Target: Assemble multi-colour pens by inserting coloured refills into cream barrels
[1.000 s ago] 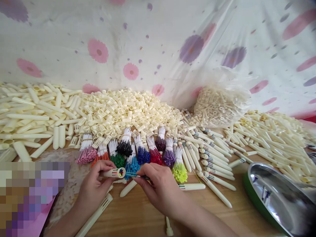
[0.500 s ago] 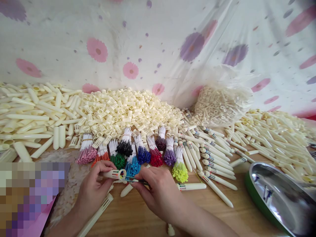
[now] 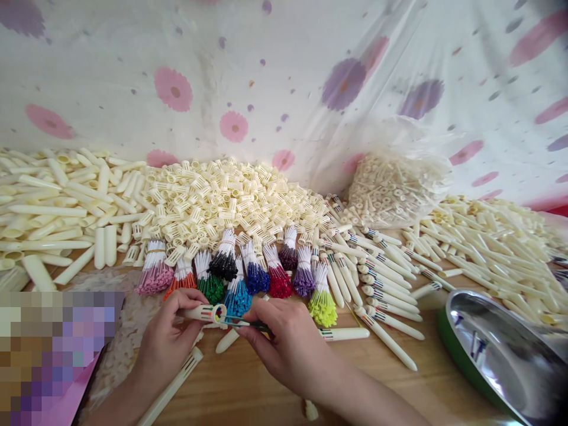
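Note:
My left hand is closed around a cream slotted pen barrel, its open end facing right. Coloured pieces show in the slots and inside the mouth. My right hand pinches a thin, dark-handled tool like tweezers, whose tip is at the barrel's mouth. Whether the tip grips anything is too small to tell. Just behind the hands lie banded bundles of coloured pen refills, among them light blue, green and yellow. Another slotted barrel lies under my left forearm.
Cream slotted caps are heaped at the back, long barrels at the left. Filled pens lie to the right, beside a green-sided metal bowl. A clear bag of small parts stands behind them.
Both hands keep nearly the same pose, with the tool's tip still at the barrel's mouth. The view has shifted very slightly.

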`<state>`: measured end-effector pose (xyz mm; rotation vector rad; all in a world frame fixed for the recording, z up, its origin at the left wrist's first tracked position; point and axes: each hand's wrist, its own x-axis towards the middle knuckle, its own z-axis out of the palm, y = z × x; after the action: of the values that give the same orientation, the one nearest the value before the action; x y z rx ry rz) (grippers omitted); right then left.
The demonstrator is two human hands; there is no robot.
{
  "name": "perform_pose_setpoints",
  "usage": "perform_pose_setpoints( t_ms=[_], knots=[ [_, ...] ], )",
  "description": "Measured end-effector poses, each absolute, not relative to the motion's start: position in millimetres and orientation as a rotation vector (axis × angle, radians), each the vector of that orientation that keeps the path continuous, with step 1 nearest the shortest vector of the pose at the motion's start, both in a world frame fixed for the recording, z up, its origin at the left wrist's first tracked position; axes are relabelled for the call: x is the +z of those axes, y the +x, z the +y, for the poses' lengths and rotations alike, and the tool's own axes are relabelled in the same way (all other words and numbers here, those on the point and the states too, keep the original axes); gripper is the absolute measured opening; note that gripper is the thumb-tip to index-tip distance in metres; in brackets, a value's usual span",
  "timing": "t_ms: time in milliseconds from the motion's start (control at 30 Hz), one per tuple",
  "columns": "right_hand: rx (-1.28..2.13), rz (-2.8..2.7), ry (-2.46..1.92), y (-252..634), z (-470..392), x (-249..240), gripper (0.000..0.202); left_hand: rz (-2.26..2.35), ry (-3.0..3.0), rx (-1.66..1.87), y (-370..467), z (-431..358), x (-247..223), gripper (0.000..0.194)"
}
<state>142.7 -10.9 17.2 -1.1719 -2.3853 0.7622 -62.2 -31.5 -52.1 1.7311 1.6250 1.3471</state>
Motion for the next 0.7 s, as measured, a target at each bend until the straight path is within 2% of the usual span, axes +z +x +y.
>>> perform_pose_setpoints(
  t_ms=[500, 700],
  knots=[
    [0.704, -2.404, -1.121, 143.9, -7.9, 17.3, 0.013, 1.598, 1.688, 1.328, -60.7, -32.7, -46.3, 0.014],
    [0.612, -2.462, -1.059, 152.8, -2.5, 19.6, 0.018, 1.521, 1.730, 1.174, -64.5, -33.6, -47.3, 0.009]
  ],
)
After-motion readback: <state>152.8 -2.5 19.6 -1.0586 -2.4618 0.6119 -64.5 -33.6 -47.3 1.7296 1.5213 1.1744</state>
